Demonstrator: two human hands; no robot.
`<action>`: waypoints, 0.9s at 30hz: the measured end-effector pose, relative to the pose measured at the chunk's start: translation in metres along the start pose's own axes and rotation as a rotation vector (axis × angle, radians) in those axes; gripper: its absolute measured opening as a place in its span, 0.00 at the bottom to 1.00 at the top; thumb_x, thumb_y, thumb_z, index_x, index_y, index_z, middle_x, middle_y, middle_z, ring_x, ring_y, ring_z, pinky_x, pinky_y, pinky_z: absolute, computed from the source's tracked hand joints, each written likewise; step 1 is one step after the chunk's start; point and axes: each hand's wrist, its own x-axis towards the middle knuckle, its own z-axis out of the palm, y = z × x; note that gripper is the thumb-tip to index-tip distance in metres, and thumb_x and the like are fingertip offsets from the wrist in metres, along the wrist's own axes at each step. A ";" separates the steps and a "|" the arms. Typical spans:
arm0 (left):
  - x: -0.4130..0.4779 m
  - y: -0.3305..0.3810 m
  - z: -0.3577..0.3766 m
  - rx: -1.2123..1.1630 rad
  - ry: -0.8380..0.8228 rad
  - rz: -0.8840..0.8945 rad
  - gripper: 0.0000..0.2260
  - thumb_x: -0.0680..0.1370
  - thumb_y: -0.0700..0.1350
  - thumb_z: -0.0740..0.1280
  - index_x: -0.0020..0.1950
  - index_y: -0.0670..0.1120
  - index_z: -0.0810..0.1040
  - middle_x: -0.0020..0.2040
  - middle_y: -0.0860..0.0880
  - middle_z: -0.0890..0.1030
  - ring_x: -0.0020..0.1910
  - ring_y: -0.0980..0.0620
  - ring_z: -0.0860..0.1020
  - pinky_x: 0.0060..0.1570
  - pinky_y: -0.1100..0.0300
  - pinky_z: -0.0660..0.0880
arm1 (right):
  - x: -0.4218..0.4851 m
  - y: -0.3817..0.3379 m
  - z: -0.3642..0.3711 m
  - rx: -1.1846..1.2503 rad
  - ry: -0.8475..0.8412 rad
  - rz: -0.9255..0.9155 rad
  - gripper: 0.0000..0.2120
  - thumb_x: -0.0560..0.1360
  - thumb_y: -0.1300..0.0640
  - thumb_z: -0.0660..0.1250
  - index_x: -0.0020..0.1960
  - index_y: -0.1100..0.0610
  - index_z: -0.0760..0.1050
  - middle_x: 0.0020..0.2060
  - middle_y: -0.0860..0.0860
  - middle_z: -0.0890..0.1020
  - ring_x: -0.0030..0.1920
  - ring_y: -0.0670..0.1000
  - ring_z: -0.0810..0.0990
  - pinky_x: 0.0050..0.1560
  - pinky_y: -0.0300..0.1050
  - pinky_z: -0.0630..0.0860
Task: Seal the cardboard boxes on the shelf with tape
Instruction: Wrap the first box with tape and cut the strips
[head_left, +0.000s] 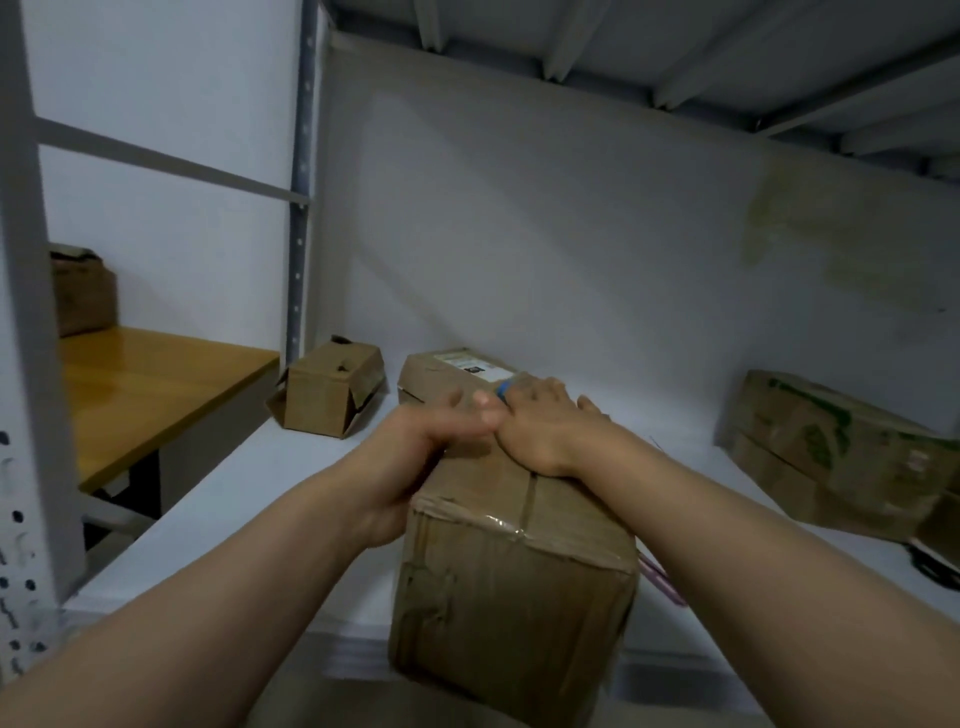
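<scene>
A long brown cardboard box (514, 577) lies on the white shelf (234, 493), its near end sticking out over the shelf's front edge. Clear tape runs along its top seam and near edge. My left hand (415, 441) rests against the box's upper left edge with the fingers stretched forward; it is blurred. My right hand (540, 421) lies on the box top, fingers curled over a small blue tape roll (503, 388) that is mostly hidden under them. A white label sits on the box's far end.
A small box (330, 389) with loose flaps stands at the back left. A green-printed box (831, 447) lies at the right, with a black object (935, 566) near it. Beyond the shelf post (298, 208), a wooden table (145, 395) carries another box (83, 291).
</scene>
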 end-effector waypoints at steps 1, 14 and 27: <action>-0.005 0.002 -0.005 0.200 -0.014 0.065 0.24 0.71 0.48 0.76 0.63 0.58 0.71 0.65 0.48 0.80 0.62 0.55 0.78 0.58 0.64 0.76 | 0.000 -0.001 -0.001 0.003 -0.001 -0.001 0.53 0.59 0.22 0.29 0.79 0.42 0.51 0.81 0.52 0.53 0.80 0.59 0.51 0.73 0.68 0.53; -0.003 -0.034 -0.011 0.772 0.239 0.315 0.42 0.57 0.63 0.78 0.68 0.57 0.69 0.62 0.55 0.77 0.59 0.54 0.79 0.60 0.48 0.78 | -0.027 -0.031 -0.039 0.056 -0.119 -0.089 0.30 0.85 0.42 0.40 0.81 0.55 0.56 0.79 0.55 0.60 0.78 0.57 0.58 0.77 0.52 0.55; 0.009 -0.048 -0.019 0.799 0.126 0.431 0.38 0.58 0.61 0.81 0.64 0.60 0.68 0.66 0.52 0.72 0.66 0.53 0.74 0.66 0.49 0.72 | -0.083 -0.024 -0.014 -0.114 0.249 -0.199 0.32 0.82 0.34 0.40 0.65 0.49 0.76 0.61 0.55 0.81 0.62 0.58 0.78 0.55 0.52 0.72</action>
